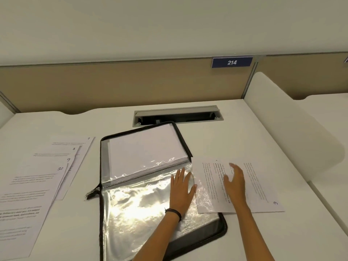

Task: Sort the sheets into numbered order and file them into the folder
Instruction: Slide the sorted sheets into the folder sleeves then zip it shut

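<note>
Waiting sheets (37, 176): fanned at 9 o'clock of the folder, marked 7, 8, 9 and 10. Leave them until this one is filed.
Folder (223, 227): lies open at mid-surface; the half at 12 o'clock already holds white pages.
Sleeve (135, 204): an empty, glossy, crinkled pocket on the near half, its mouth toward 3 o'clock.
Left hand (181, 191): fingers straight, pressed flat on the sleeve by its mouth. Keep the plastic taut so the mouth does not buckle.
Right hand (234, 182): open, palm down on the printed sheet, gripping nothing. Push toward 9 o'clock with even pressure.
Sheet (263, 187): at 3 o'clock of the folder, numbered what looks like 6. Its left edge seems to be under the plastic already. Watch that the corners do not catch.
Surface (244, 129): plain white, with an open cable slot (177, 115) at 12 o'clock of the folder.
Room: a tan partition (113, 85) behind the surface, and a blue plate (232, 62) reading 214 at 1 o'clock.
</note>
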